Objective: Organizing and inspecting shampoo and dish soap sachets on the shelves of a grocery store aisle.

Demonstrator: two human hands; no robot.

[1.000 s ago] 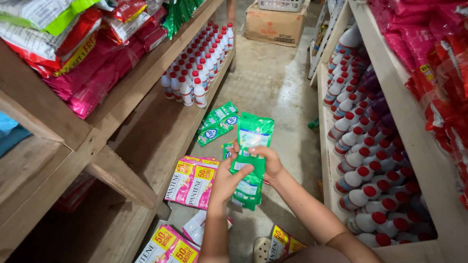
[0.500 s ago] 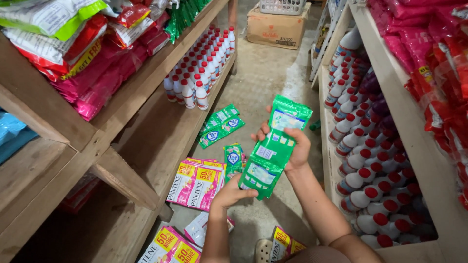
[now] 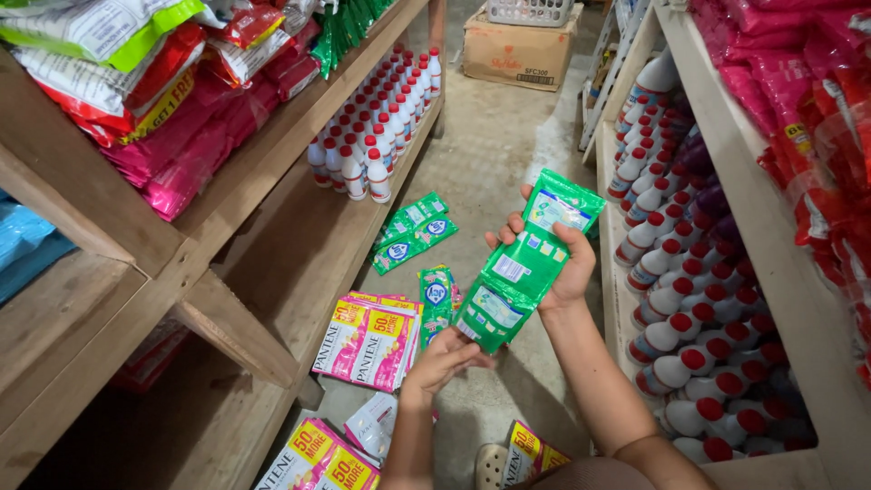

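A strip of green sachets [image 3: 522,268] is gripped up top by the right hand [image 3: 558,263], fingers clamped round it, left of the bottle shelf [image 3: 726,172]. Its bottom end is pinched by the left hand [image 3: 445,358], just below.

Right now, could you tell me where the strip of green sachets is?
The strip of green sachets hangs mid-frame between the right hand above and the left hand below.
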